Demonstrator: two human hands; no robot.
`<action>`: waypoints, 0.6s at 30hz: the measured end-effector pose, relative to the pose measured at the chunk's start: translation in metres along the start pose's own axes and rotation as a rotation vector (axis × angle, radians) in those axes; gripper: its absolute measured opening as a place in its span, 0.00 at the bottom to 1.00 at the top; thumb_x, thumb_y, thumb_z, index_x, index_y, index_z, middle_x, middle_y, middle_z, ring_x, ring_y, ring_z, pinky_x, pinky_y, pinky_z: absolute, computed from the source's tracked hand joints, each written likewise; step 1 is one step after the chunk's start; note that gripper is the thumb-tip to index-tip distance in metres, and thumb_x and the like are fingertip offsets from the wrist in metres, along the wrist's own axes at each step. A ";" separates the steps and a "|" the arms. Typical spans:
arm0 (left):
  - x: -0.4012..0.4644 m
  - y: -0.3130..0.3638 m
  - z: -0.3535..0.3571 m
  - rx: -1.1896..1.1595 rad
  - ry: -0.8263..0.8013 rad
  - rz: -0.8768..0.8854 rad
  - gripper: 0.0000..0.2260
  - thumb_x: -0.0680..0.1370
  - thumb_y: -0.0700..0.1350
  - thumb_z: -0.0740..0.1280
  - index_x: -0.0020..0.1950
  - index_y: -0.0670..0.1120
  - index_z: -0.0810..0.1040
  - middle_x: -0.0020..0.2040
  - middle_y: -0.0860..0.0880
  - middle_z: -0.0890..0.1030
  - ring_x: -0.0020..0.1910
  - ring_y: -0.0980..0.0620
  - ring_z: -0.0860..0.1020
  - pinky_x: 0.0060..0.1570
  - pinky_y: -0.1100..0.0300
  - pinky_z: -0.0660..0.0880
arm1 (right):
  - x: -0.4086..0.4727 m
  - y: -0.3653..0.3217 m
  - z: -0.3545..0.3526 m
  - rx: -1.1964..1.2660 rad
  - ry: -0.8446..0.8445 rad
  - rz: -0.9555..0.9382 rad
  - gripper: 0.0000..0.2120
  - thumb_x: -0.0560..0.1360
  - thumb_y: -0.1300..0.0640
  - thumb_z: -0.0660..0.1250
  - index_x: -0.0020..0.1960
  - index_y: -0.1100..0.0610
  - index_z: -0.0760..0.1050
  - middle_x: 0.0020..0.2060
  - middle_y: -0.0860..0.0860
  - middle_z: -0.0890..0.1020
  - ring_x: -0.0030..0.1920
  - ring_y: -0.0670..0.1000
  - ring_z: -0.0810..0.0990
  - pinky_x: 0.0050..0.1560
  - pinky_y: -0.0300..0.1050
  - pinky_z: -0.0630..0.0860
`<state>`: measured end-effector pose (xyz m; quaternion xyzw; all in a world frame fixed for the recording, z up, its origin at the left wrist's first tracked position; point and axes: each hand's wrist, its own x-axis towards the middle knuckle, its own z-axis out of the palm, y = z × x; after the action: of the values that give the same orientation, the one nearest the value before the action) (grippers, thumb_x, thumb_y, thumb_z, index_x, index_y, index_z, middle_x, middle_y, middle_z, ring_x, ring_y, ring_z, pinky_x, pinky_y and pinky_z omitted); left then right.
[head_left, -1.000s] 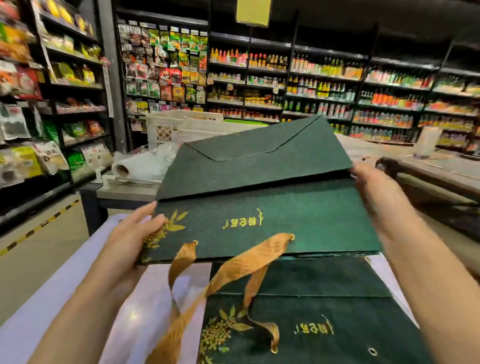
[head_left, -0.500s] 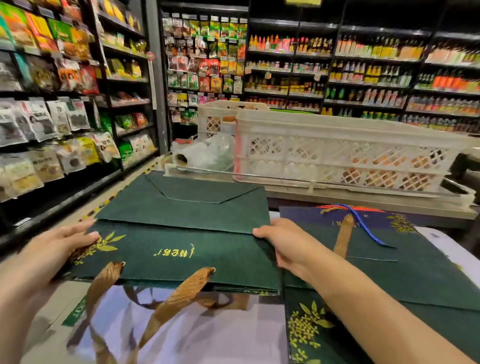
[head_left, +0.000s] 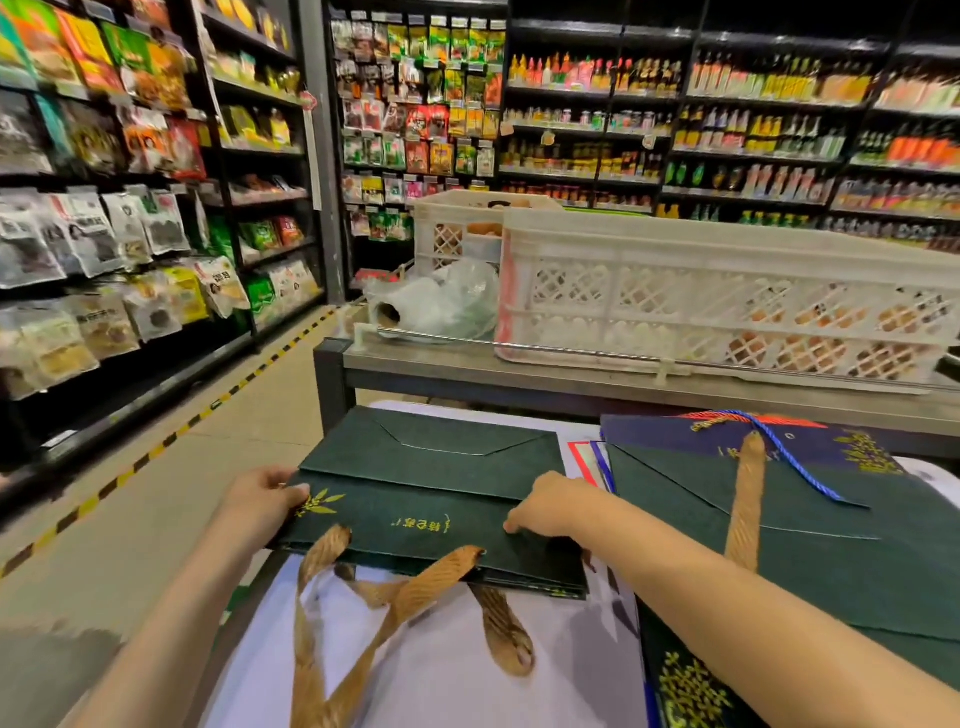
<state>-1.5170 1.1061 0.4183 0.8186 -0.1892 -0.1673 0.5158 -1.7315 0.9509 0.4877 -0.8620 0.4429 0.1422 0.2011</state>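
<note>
A flat, folded dark green gift bag (head_left: 431, 499) with gold print and tan ribbon handles (head_left: 415, 592) lies on a white table (head_left: 457, 675). My left hand (head_left: 260, 499) grips its left edge, thumb on top. My right hand (head_left: 550, 506) grips its right edge, fingers curled onto the top face. To the right lies a pile of similar green bags (head_left: 805, 545), with a dark blue bag (head_left: 727, 434) carrying a blue cord on top at the back.
Behind the table stands a metal counter (head_left: 519, 374) holding a white lattice crate (head_left: 701, 296), a second crate (head_left: 457, 228) and a roll of plastic bags (head_left: 431, 306). Stocked shop shelves (head_left: 130, 208) line the left and back. An aisle floor (head_left: 156, 493) runs on the left.
The green bag has come down from a raised tilt in front of me to lie flat on the table's left part. Both hands stayed on its edges. The view swung left.
</note>
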 end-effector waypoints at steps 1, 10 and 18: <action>0.005 -0.003 0.004 0.050 0.009 0.032 0.07 0.79 0.36 0.65 0.55 0.39 0.79 0.43 0.43 0.81 0.40 0.45 0.77 0.40 0.62 0.75 | 0.005 0.001 0.000 -0.018 0.004 0.002 0.25 0.81 0.48 0.58 0.72 0.62 0.63 0.69 0.58 0.68 0.68 0.57 0.67 0.67 0.47 0.63; 0.020 -0.007 0.035 0.561 0.196 0.283 0.12 0.80 0.48 0.63 0.59 0.46 0.80 0.50 0.44 0.80 0.48 0.44 0.76 0.40 0.54 0.71 | 0.064 0.016 0.014 -0.104 0.043 0.172 0.32 0.78 0.43 0.61 0.73 0.62 0.60 0.70 0.61 0.62 0.70 0.63 0.60 0.67 0.53 0.62; 0.013 0.022 0.052 0.642 0.057 0.554 0.20 0.81 0.45 0.59 0.73 0.43 0.68 0.73 0.43 0.66 0.73 0.44 0.62 0.70 0.49 0.61 | 0.067 0.002 0.022 -0.023 0.139 -0.040 0.35 0.81 0.42 0.51 0.78 0.54 0.37 0.77 0.56 0.37 0.76 0.60 0.36 0.74 0.60 0.40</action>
<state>-1.5331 1.0501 0.4162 0.8603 -0.4302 0.0677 0.2652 -1.6965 0.9133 0.4396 -0.8808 0.4370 0.0831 0.1624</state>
